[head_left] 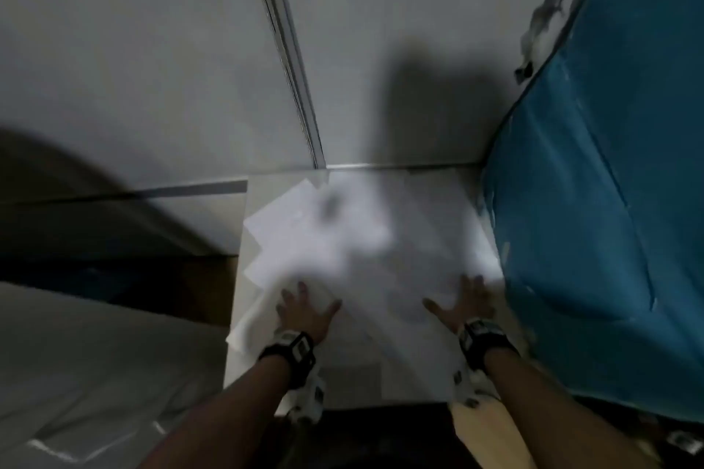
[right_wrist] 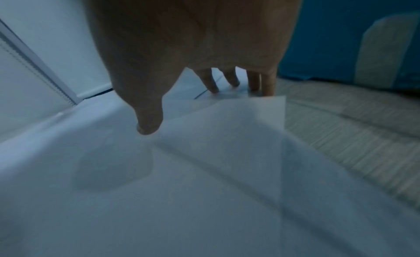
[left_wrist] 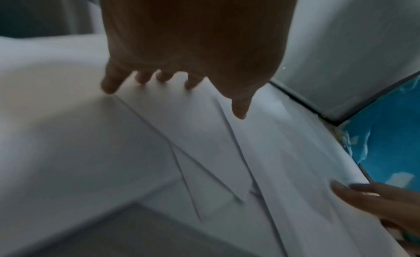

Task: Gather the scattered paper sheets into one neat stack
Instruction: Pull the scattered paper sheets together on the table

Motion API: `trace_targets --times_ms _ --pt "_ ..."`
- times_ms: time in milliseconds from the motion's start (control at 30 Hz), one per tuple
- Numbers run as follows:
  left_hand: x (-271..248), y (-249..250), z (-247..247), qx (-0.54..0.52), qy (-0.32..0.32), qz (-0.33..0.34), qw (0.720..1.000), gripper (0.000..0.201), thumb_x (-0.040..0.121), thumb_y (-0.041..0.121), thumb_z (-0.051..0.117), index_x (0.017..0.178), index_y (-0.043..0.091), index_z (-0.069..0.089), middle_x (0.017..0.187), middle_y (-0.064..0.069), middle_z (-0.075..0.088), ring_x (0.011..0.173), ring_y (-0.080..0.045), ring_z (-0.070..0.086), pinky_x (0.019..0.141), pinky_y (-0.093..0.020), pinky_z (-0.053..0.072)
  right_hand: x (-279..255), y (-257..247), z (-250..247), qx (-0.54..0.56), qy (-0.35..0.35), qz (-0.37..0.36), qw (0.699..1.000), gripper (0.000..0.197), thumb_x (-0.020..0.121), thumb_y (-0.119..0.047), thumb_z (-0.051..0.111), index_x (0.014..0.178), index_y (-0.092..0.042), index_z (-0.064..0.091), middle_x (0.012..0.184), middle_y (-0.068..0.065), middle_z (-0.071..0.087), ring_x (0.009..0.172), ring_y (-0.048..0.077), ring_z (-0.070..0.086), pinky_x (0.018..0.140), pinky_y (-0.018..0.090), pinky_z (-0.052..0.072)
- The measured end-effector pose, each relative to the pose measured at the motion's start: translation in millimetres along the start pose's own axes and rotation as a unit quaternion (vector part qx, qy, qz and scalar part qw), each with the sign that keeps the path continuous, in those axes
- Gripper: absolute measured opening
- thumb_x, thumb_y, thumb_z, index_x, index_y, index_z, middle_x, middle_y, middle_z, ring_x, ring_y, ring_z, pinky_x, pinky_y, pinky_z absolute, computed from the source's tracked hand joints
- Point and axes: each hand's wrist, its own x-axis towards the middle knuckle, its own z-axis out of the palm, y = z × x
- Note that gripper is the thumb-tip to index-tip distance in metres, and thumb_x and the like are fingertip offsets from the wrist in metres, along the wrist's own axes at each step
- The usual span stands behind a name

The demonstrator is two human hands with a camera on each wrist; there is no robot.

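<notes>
Bare forearms, black wrist straps (head_left: 288,350) w/ white marker-tagged cam mounts (head_left: 480,335) on both

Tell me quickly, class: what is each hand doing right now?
Left hand: open, fingers spread flat on the paper sheets.
Right hand: open, fingers spread, pressing on the sheets near the blue fabric.

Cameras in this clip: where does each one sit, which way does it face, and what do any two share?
Head: above, looking down at scattered paper sheets on a pale table; both forearms, left hand, right hand show.
Left wrist: along the left hand's spread fingers onto overlapping sheets; the right hand's fingers enter lower right.
Right wrist: along the right hand's fingers onto the sheets.
Shared: all three show the blue fabric on the right.
</notes>
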Motion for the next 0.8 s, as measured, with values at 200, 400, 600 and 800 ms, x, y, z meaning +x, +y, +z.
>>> trace_targets --times_ms 200,400,600,800 --pt "-11 32 30 0.074 -0.009 0.027 0.997 0.118 0.090 0.081 0.061 0.173 0.022 0.001 0.181 -0.011 -0.012 0.167 -0.042 -0.003 0.126 -0.075 0.013 -4 -22 24 -0.024 0.041 -0.023 0.999 0.135 0.060 -0.075 0.078 0.159 -0.019 0.007 0.168 0.011 -0.005 0.149 0.047 0.011 0.116 0.063 0.023" --pt "37 14 -16 0.029 0.084 0.001 0.996 0.132 0.065 0.063 0.096 0.162 0.011 0.023 0.165 -0.016 0.024 0.153 -0.045 0.030 0.118 -0.069 0.037 24 23 14 0.119 0.083 0.017 0.989 0.140 0.033 -0.068 0.091 0.144 -0.015 0.025 0.147 0.017 0.039 0.133 0.041 0.042 0.104 0.059 0.044" --pt "56 3 -30 -0.121 0.073 -0.045 0.989 0.107 0.063 0.026 0.105 0.147 0.007 0.042 0.140 -0.016 0.060 0.130 -0.037 0.062 0.105 -0.042 0.053 22 31 0 0.164 0.085 0.015 0.983 0.078 0.071 -0.022 0.091 0.133 -0.001 0.047 0.135 0.020 0.053 0.121 0.037 0.055 0.100 0.044 0.050" --pt "43 15 -26 -0.157 0.078 0.034 0.984 0.028 0.089 0.021 0.079 0.113 0.007 0.076 0.107 -0.011 0.075 0.100 -0.032 0.073 0.084 -0.036 0.058 33 19 -26 0.116 0.061 -0.085 0.988 0.053 0.088 -0.038 0.074 0.128 -0.004 0.066 0.129 0.016 0.061 0.117 0.038 0.056 0.100 0.045 0.050"
